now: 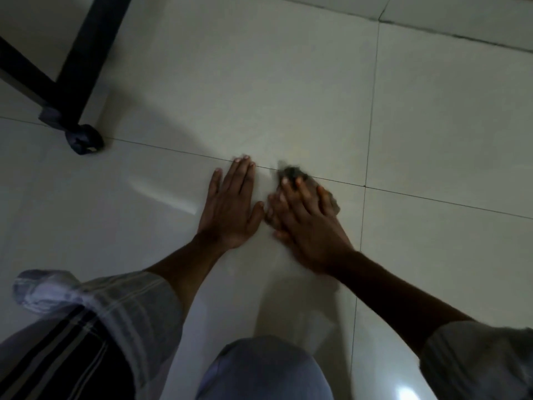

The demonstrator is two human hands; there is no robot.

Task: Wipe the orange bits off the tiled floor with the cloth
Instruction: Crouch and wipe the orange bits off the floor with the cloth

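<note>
My right hand (302, 217) presses a small dark grey cloth (291, 172) flat against the pale tiled floor (259, 82), right on a grout line. The cloth shows only past my fingertips and at the hand's right edge; the hand hides the rest. The right hand is blurred. My left hand (230, 206) lies flat on the tile just to the left, fingers together, palm down, holding nothing, its thumb almost touching the right hand. No orange bits are visible in this dim light.
A black furniture frame (72, 67) on a dark caster wheel (83, 140) stands at the upper left. My knee (268, 370) is at the bottom centre, and a foot in a grey sock (43, 290) at lower left. Grout lines cross near the cloth.
</note>
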